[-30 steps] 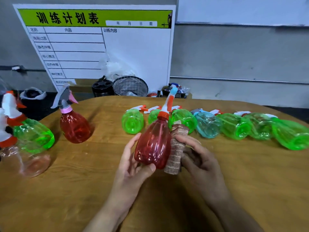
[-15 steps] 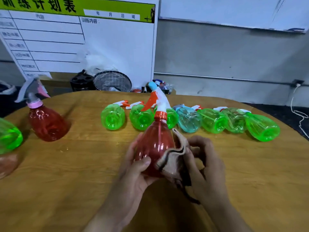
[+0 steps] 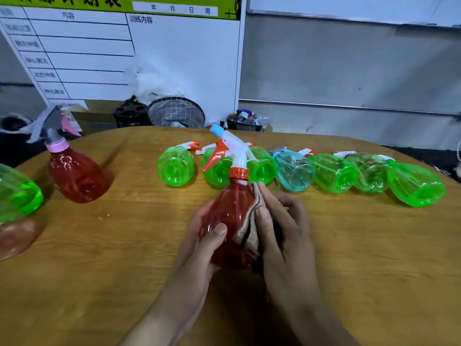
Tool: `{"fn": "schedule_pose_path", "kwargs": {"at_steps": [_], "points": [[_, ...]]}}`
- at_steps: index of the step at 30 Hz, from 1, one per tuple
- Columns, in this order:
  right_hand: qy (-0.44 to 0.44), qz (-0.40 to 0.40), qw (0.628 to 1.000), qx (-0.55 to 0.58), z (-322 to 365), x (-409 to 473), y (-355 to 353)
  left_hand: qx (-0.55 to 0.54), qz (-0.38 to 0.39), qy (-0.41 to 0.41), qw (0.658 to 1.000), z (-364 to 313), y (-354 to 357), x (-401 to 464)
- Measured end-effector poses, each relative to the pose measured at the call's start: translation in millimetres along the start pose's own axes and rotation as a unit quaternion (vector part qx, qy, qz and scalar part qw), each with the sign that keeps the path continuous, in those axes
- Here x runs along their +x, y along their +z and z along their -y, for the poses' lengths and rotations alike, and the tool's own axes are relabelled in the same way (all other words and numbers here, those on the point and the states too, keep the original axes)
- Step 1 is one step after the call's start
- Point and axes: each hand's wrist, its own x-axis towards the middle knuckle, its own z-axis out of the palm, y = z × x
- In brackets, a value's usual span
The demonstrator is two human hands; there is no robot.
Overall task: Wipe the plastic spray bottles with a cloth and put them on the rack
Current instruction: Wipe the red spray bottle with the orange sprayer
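Left hand [image 3: 197, 248] grips the red bottle [image 3: 229, 221], thumb curled across its front; right hand [image 3: 282, 236] presses the cloth [image 3: 252, 221] against its side. Bare table [image 3: 349, 258] lies open rightward, lying bottles [image 3: 334, 172] just behind.

Two bare forearms entered from bottom edge of view. Left hand [image 3: 199, 248] bare: no glove, no ring, no watch or band at wrist. Right hand [image 3: 287, 236] likewise bare, nothing worn on fingers [image 3: 264, 221] or wrist. No sleeve showed on either arm up to frame edge. Thumbnail on left hand short, plain, unpainted. Nails on right hand short and plain where visible. Rest of body out of view.
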Motion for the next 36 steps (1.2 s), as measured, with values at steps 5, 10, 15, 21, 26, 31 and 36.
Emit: {"fn": "schedule_pose_path", "kwargs": {"at_steps": [5,10,15,21,26,31,36], "points": [[0.022,0.095,0.994,0.052,5.6,0.0,2.7,0.0,-0.006,0.009,1.0,-0.7,-3.1,-1.0],[0.051,0.082,0.995,0.04,3.7,12.8,-5.6,-0.005,-0.032,0.03,0.999,-6.6,-9.1,-0.7],[0.109,0.004,0.994,0.007,-13.1,23.5,-19.7,-0.008,-0.037,0.038,0.999,-9.5,-10.8,-2.6],[0.11,0.082,0.963,0.232,3.9,18.4,-16.5,0.025,-0.028,0.04,0.998,-5.7,-0.2,-4.6],[0.157,0.055,0.909,0.382,8.9,18.8,-8.5,0.004,-0.04,0.049,0.998,-6.5,-2.1,-1.8],[0.142,0.052,0.926,0.345,10.6,7.9,5.6,0.011,-0.034,0.046,0.998,-5.6,-5.5,-1.1],[0.106,0.082,0.943,0.303,14.2,0.6,9.4,0.019,-0.044,0.056,0.997,-6.6,-4.8,-1.4]]}}
